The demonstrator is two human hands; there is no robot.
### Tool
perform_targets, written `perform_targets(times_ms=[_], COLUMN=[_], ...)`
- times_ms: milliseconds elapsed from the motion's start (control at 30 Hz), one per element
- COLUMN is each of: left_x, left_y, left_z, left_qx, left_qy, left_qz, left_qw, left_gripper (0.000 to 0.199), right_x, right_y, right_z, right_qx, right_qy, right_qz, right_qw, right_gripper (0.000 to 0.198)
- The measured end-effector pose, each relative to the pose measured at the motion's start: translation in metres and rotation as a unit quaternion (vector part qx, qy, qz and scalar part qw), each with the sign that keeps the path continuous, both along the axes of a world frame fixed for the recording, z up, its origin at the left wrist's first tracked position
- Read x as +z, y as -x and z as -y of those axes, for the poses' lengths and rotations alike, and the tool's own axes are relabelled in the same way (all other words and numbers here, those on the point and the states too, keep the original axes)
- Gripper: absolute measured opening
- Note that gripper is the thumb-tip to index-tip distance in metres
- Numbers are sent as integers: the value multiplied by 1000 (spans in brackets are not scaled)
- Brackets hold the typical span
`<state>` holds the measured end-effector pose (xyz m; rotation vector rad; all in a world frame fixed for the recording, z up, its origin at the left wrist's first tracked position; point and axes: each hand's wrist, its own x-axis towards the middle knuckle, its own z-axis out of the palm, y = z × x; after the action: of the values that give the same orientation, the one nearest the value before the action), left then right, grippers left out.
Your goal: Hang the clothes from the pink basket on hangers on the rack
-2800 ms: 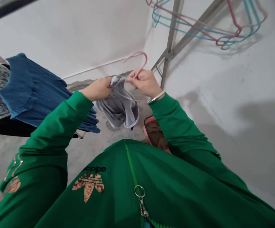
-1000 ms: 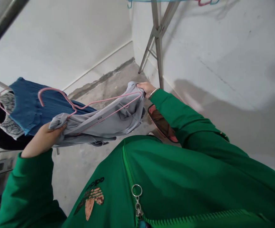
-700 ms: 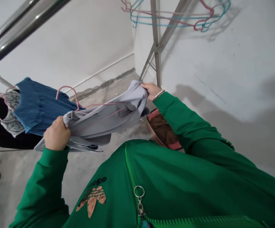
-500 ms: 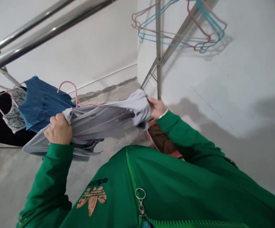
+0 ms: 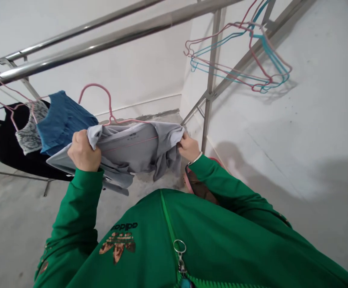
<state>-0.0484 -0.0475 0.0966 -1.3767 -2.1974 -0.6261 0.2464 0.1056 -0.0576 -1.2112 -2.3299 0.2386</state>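
Observation:
A grey shirt point(image 5: 131, 146) is stretched between my two hands in front of my chest. Inside its neck sits a pink hanger point(image 5: 110, 108), its hook standing free above the fabric, off the rail. My left hand point(image 5: 84, 151) is closed in a fist around the shirt's left shoulder. At the other shoulder, my right hand point(image 5: 189, 147) pinches the cloth, thumb and fingers together. Most of the hanger's lower bar is hidden by the fabric, though part shows as a thin pink line.
A metal rail point(image 5: 101, 46) crosses the upper left. A blue top point(image 5: 65, 122), a patterned garment point(image 5: 28, 136) and a black garment point(image 5: 8, 148) hang at left. Several pink and blue hangers point(image 5: 236, 74) hang at upper right. A pink basin point(image 5: 188, 182) with brown cloth stands below my right arm.
My right hand has shifted slightly left and down, and my left hand slightly right and up, still gripping the shirt. The shirt front faces me more openly. The camera view has shifted.

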Motion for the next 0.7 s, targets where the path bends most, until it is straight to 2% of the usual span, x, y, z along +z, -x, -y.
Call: perform_targets(times_ms=[67,133,233,333,433,533,600,700], left_x=[-4,-7,-10,-10,-10,-12,-14,-14], left_y=[5,8,7,4,0,-5,-6,-2], left_z=[-1,-3,-6,-11,-14,-17,-19,-25], left_qx=[-21,-45,-79,-112,-136,-137,-142,-166], left_qy=[-32,-65,-109,-141,-137,-124,-116,-81], left_qz=[4,12,37,64,91,116,126,149], left_qw=[999,997,990,982,977,976,975,971], left_gripper=[28,32,36,34,35,34,33,29], right_x=[9,16,29,50,79,103,111,111], right_y=[-4,-5,-3,-4,-7,-9,-9,-7], right_z=[-14,-25,-40,-51,-58,-60,-60,-58], right_qx=[-45,-62,-48,-22,0,58,100,147], right_qy=[-87,-140,-188,-225,-261,-296,-312,-312], right_qz=[-17,-37,-58,-68,-71,-47,-22,4], right_qw=[995,988,979,972,963,952,945,938], right_gripper=[29,21,17,19,22,23,22,22])
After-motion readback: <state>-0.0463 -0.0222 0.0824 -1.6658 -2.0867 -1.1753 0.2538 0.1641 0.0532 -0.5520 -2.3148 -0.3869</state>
